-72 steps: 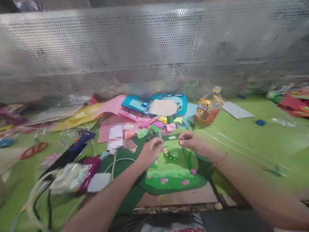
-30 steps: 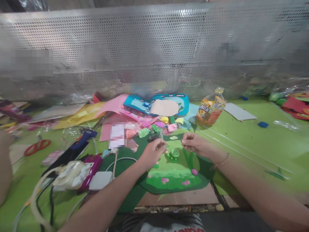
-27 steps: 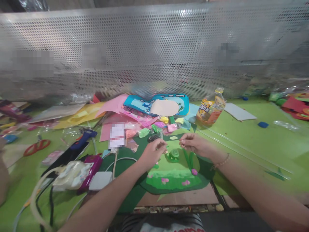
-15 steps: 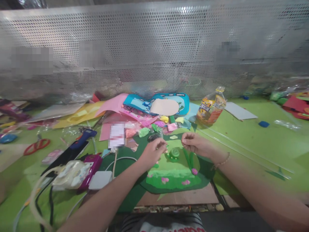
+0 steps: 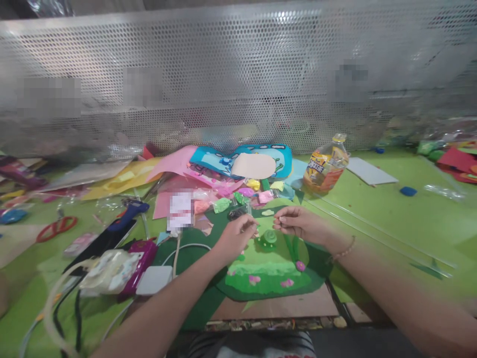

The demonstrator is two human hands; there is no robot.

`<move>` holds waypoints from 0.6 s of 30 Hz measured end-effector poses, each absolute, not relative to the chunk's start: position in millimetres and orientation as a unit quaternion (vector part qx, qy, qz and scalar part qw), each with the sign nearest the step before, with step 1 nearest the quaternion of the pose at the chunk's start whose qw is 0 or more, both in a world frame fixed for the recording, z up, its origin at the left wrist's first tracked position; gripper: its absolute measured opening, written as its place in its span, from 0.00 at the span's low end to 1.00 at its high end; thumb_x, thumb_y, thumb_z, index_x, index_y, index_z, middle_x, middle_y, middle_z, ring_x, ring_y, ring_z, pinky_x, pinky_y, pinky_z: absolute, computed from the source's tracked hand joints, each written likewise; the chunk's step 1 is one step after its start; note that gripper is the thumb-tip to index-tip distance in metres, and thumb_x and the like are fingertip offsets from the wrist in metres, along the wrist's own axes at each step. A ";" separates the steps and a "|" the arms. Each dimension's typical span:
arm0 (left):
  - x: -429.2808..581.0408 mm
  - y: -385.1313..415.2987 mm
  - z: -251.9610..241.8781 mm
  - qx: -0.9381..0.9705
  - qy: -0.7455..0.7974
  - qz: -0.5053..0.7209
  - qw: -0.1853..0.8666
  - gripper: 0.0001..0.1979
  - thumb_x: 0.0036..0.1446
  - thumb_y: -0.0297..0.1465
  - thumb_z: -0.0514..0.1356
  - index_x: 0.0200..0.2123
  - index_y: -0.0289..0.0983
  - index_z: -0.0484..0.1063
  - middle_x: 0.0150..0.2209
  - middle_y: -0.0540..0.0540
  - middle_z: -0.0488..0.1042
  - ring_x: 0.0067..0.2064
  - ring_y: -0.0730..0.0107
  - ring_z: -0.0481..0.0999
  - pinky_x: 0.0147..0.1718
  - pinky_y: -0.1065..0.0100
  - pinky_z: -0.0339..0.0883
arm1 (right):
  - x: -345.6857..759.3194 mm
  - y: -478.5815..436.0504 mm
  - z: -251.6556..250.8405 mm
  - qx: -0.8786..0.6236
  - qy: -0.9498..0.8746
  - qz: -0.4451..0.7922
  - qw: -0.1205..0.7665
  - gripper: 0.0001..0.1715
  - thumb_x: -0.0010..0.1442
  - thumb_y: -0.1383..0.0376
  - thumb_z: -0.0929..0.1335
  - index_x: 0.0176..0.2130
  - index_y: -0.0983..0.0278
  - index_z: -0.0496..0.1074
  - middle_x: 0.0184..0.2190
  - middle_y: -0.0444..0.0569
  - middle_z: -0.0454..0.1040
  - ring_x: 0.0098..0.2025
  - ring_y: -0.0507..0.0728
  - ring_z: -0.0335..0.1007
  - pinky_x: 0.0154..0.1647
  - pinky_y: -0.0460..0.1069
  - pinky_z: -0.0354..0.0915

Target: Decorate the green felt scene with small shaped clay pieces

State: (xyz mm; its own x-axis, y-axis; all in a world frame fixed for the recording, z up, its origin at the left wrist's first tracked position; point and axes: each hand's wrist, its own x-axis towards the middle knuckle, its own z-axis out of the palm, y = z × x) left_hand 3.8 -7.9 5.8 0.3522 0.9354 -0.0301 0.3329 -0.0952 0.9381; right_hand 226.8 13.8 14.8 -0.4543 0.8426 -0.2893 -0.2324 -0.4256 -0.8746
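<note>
A green clay picture (image 5: 261, 254) with pink flowers along its lower part lies in front of me on dark green sheet (image 5: 320, 278). My left hand (image 5: 238, 234) is over its upper left, thumb and fingers pinched on something too small to make out. At the upper right, my right hand (image 5: 294, 221) is also closed in a pinch; what sits between its fingertips is hidden. Between and below the hands rises a green clay spiral (image 5: 270, 237) with pale dots at its base. A pale cloud-shaped piece (image 5: 267, 213) lies just beyond the fingertips.
Bags of coloured clay (image 5: 222, 205) lie behind the picture. A drink bottle (image 5: 326, 166) stands at back right. On the left are a glue gun (image 5: 130, 213), red scissors (image 5: 56, 228) and a power strip (image 5: 139, 263) with cables. A perforated metal screen (image 5: 238, 74) closes off the back.
My right hand has moved a little to the left, closer to my left hand. The left hand stays almost in place, and the clay picture looks the same.
</note>
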 end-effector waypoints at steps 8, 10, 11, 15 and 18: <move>3.1 -7.4 4.4 0.700 0.476 0.304 0.437 0.13 0.58 0.39 0.49 0.38 0.38 0.67 0.33 0.47 0.75 0.35 0.70 0.75 0.30 0.72 0.69 | 227.5 16.3 10.8 -0.384 -0.409 0.742 0.366 0.13 0.40 0.67 0.77 0.25 0.65 0.70 0.18 0.39 0.71 0.23 0.46 0.70 0.25 0.39 0.67; 2.9 -6.6 4.6 0.719 0.478 0.297 0.407 0.13 0.58 0.38 0.48 0.39 0.38 0.67 0.33 0.47 0.75 0.34 0.70 0.75 0.30 0.71 0.69 | 227.6 16.9 10.7 -0.387 -0.410 0.737 0.373 0.13 0.40 0.67 0.77 0.26 0.66 0.70 0.18 0.39 0.71 0.22 0.45 0.69 0.24 0.39 0.67; 2.9 -6.2 5.2 0.731 0.481 0.294 0.385 0.13 0.59 0.38 0.48 0.39 0.37 0.67 0.34 0.47 0.75 0.34 0.70 0.75 0.32 0.70 0.69 | 227.8 17.2 10.7 -0.387 -0.411 0.734 0.377 0.13 0.40 0.67 0.77 0.26 0.66 0.71 0.18 0.39 0.71 0.22 0.45 0.69 0.25 0.38 0.67; 5.4 -6.7 13.5 0.778 0.499 0.285 0.252 0.13 0.59 0.32 0.48 0.43 0.36 0.68 0.45 0.42 0.71 0.48 0.65 0.70 0.49 0.62 0.64 | 228.8 18.8 10.4 -0.376 -0.414 0.730 0.393 0.13 0.40 0.67 0.76 0.29 0.66 0.73 0.23 0.41 0.75 0.24 0.45 0.72 0.28 0.38 0.69; 10.7 -5.1 27.7 0.811 0.506 0.256 0.143 0.17 0.58 0.28 0.49 0.49 0.35 0.65 0.55 0.38 0.62 0.59 0.57 0.58 0.58 0.52 0.50 | 228.8 20.6 10.0 -0.366 -0.416 0.734 0.393 0.11 0.43 0.68 0.75 0.31 0.66 0.75 0.26 0.44 0.77 0.28 0.46 0.74 0.31 0.38 0.70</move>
